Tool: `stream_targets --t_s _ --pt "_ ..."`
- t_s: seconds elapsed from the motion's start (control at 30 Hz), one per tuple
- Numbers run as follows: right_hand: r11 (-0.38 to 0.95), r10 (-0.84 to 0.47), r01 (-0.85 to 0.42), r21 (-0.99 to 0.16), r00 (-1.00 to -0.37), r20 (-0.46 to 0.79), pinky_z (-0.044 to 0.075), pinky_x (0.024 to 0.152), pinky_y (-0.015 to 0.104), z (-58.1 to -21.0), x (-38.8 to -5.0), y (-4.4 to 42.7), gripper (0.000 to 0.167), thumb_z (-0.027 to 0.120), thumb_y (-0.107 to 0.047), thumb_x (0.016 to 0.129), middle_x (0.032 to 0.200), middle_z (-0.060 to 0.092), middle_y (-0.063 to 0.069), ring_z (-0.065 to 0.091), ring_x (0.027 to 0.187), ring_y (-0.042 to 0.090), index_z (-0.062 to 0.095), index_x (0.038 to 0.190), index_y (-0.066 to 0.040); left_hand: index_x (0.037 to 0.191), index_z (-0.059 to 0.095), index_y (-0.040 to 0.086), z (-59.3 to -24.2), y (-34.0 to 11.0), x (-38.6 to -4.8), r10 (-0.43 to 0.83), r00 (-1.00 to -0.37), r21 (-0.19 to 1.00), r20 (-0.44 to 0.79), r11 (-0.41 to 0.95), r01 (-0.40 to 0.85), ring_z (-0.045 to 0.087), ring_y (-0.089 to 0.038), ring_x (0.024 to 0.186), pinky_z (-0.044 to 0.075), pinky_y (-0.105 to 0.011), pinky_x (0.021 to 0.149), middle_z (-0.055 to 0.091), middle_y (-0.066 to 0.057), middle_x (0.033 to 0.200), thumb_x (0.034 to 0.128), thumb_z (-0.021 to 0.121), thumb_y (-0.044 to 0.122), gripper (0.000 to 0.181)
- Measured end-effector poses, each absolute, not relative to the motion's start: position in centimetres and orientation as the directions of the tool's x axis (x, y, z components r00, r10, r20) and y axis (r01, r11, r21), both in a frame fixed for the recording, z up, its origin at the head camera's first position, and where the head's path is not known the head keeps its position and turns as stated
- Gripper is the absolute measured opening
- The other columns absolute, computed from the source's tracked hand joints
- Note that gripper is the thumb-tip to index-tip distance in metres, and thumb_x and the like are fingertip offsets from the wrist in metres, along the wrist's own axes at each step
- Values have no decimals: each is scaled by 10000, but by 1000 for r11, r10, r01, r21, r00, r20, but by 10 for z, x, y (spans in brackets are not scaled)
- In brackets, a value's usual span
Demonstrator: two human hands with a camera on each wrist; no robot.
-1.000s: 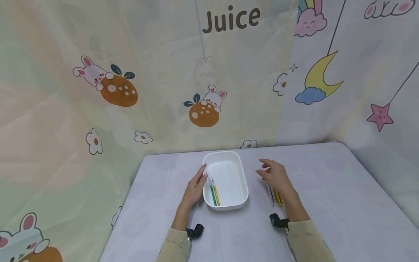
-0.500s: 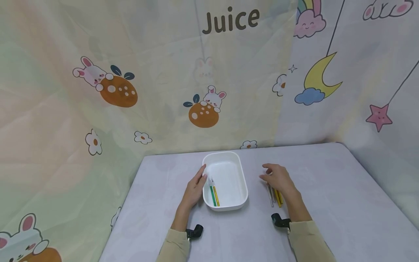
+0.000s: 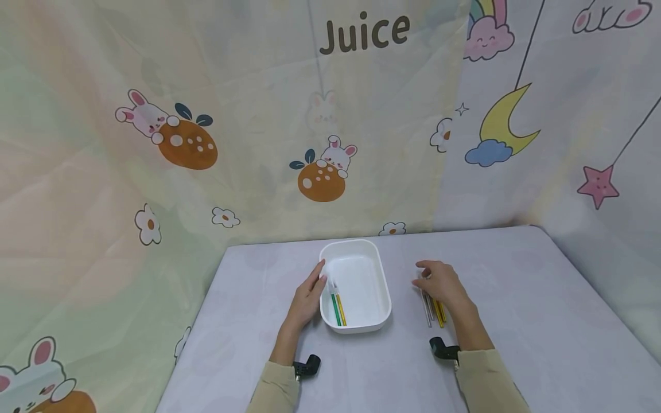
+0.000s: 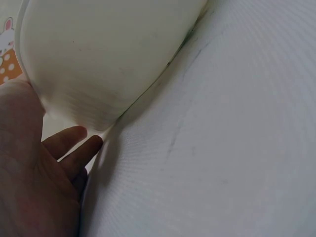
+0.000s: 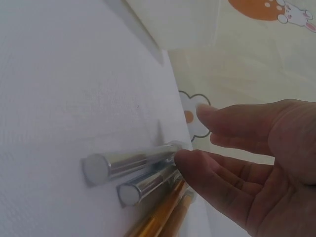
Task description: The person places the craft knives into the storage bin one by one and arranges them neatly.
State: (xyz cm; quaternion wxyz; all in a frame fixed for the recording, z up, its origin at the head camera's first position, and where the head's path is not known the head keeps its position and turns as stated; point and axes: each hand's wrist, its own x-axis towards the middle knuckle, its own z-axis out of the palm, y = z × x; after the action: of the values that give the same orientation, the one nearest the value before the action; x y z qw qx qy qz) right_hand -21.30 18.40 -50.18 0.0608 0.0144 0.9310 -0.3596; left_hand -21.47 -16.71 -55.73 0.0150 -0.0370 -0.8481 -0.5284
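Observation:
A white rectangular tray (image 3: 358, 281) stands on the table, with a green pen (image 3: 335, 310) and a yellow pen (image 3: 341, 308) lying along its left side. The left hand (image 3: 306, 298) rests against the tray's left wall, fingers extended; the left wrist view shows this hand (image 4: 39, 163) at the tray's outer side (image 4: 108, 54). To the tray's right, silver pens (image 3: 427, 308) and gold pens (image 3: 439, 313) lie side by side. Over their far ends is the right hand (image 3: 443, 284). In the right wrist view its thumb and fingers (image 5: 202, 173) are apart, close to a silver pen (image 5: 133, 162), with nothing between them.
A pale cloth covers the table (image 3: 372, 373). Behind it hangs a printed curtain (image 3: 258, 143) with rabbits, oranges and flowers. Each wrist carries a small black device, the left one (image 3: 308, 366) near the table's front and the right one (image 3: 443, 349) below the pens.
The right hand has moved slightly to the right and nearer the person, lower over the silver and gold pens. The left hand and the tray have stayed in place.

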Motion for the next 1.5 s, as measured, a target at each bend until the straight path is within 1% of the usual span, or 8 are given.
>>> stream_targets --t_s 0.2,0.4,0.63,0.8,1.0,1.13,1.3,1.5 --pt "746 -21 65 -663 -992 -121 642 777 439 -502 -212 184 558 751 -198 951 1291 639 294 695 940 298 577 1448 -14 1567 376 498 -556 -167 -214 46 -997 893 66 443 80 306 -138 1572 279 -487 1286 337 189 1660 1091 453 492 482" --pt "735 -27 64 -675 -992 -123 647 778 428 -502 -211 183 549 747 -183 950 1302 632 298 695 939 292 580 1447 -18 1580 383 468 -556 -167 -215 48 -997 892 65 445 80 309 -151 1573 280 -494 1284 342 174 1664 1095 455 475 490" --pt "742 -40 52 -668 -992 -121 646 791 428 -502 -211 182 536 749 -165 946 1291 645 282 684 986 320 592 1438 -22 1576 384 475 -556 -168 -215 50 -997 894 64 441 79 306 -143 1574 277 -487 1287 341 184 1662 1092 456 486 489" --pt "749 -46 48 -661 -991 -124 645 782 431 -502 -211 181 529 752 -162 941 1254 657 270 671 963 313 602 1428 -22 1574 384 475 -557 -167 -216 48 -997 898 67 432 81 305 -148 1575 273 -492 1288 341 177 1664 1098 463 453 483" --pt "758 -45 55 -650 -990 -136 641 791 440 -503 -212 180 530 756 -163 937 1247 663 256 660 950 308 609 1428 -32 1561 389 498 -558 -167 -218 47 -997 901 69 426 82 314 -136 1569 283 -486 1284 351 191 1654 1088 469 486 480" --pt "758 -59 55 -650 -987 -152 629 748 388 -504 -212 179 532 755 -148 934 1254 665 254 663 910 280 608 1432 -32 1570 392 480 -559 -167 -217 49 -996 901 73 426 87 314 -133 1569 284 -486 1283 351 194 1653 1088 465 495 488" --pt "765 -86 39 -643 -983 -162 620 742 383 -504 -213 176 520 753 -88 919 1253 666 255 651 918 283 620 1416 -20 1570 390 478 -559 -167 -216 50 -996 901 71 424 86 308 -137 1571 283 -490 1283 350 187 1656 1096 467 462 481" --pt "781 -102 22 -624 -981 -162 626 803 425 -508 -213 171 505 755 -19 898 1220 680 229 639 941 278 642 1390 -14 1567 382 495 -560 -168 -216 47 -997 899 67 431 80 307 -138 1573 276 -491 1286 345 196 1657 1102 464 440 475"
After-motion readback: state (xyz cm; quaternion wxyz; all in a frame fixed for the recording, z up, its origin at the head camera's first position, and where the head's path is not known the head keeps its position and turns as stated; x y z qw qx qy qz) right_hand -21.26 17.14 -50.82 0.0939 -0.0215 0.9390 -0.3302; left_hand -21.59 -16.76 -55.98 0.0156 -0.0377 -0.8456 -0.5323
